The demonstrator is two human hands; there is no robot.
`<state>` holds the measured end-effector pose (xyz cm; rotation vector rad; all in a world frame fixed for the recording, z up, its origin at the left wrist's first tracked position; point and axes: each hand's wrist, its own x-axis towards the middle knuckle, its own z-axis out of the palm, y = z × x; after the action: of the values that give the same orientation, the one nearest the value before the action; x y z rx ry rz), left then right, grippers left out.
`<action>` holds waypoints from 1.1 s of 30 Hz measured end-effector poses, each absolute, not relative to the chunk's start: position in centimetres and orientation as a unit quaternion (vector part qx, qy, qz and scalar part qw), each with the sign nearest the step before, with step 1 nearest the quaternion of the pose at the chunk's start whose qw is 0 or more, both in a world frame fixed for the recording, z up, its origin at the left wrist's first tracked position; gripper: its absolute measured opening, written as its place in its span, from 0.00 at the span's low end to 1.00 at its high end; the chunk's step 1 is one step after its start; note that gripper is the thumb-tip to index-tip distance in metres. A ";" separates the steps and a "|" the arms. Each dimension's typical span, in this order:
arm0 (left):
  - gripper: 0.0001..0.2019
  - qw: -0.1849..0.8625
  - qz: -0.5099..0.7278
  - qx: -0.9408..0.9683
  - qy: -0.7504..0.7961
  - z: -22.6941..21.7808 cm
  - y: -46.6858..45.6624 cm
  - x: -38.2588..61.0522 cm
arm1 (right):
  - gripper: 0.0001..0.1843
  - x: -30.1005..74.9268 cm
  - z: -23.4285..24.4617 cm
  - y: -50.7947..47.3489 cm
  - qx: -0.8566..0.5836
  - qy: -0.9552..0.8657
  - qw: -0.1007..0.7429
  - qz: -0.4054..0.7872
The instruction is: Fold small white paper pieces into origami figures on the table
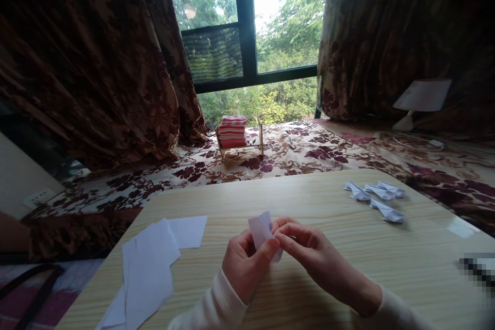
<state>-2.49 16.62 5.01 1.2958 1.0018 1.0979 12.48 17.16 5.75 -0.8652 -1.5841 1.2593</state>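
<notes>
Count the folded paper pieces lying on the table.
4 folded pieces, far right of the table: a row of three, one nearer. Overlap may hide more.

The left hand (244, 264) and the right hand (314, 257) held a small folded white paper (260, 231) between their fingertips, just above a light wooden table (317, 289). Loose white sheets (150, 268) lay on the table to the left. Several folded paper pieces (377, 198) lay together near its far right edge. Behind the table, a small wooden rack (261, 139) carried red striped cloth (232, 131) before a window (247, 20), with patterned curtains (96, 62) at the 2 sides.
</notes>
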 end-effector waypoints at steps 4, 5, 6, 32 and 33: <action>0.17 0.560 0.474 0.507 0.453 4.2 17.0 -2.4 | 0.18 13.2 5.2 17.9 -0.399 -0.589 0.471 0.521; 0.17 0.568 0.494 0.464 0.467 4.0 17.3 -2.6 | 0.19 13.5 5.0 18.3 -0.430 -0.568 0.482 0.510; 0.17 0.574 0.514 0.416 0.482 3.8 17.6 -2.7 | 0.20 13.9 4.7 18.7 -0.467 -0.546 0.496 0.488; 0.15 0.551 0.477 0.523 0.441 5.0 18.0 -3.7 | 0.16 14.1 5.0 18.4 -0.414 -0.547 0.463 0.562; 0.15 0.570 0.482 0.504 0.433 4.9 18.0 -3.6 | 0.17 14.0 5.1 18.4 -0.418 -0.534 0.467 0.567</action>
<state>-3.64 18.02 4.86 1.1833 1.0166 1.1322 13.97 18.41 5.08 -1.0268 -1.3112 1.3921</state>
